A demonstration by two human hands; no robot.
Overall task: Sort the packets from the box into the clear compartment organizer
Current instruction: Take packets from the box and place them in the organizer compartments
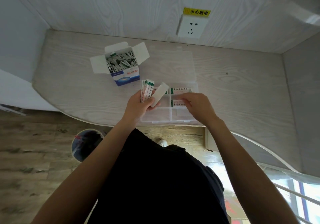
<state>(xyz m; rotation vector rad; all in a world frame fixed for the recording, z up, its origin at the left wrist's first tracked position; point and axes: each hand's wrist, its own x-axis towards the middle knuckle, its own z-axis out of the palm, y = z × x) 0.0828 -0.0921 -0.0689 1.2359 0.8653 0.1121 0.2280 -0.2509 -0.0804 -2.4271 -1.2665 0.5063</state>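
Note:
An open blue-and-white box (pixel 125 76) full of packets stands on the desk, left of the clear compartment organizer (pixel 155 116). My left hand (pixel 138 107) grips a fanned stack of packets (pixel 146 89), one white packet (pixel 160 93) sticking out to the right. My right hand (pixel 195 105) is over the organizer's right middle compartment, fingertips pinching a packet (pixel 177 102) that lies there. Another packet (pixel 181 90) lies in the far right compartment. A further packet in the far left compartment is mostly hidden behind the white one.
The organizer's clear lid (pixel 173 64) lies open flat toward the wall. A wall socket (pixel 191 27) with a yellow warning label sits above the desk. Below the curved desk edge (pixel 69 114) stands a bin (pixel 85 144) on the wooden floor.

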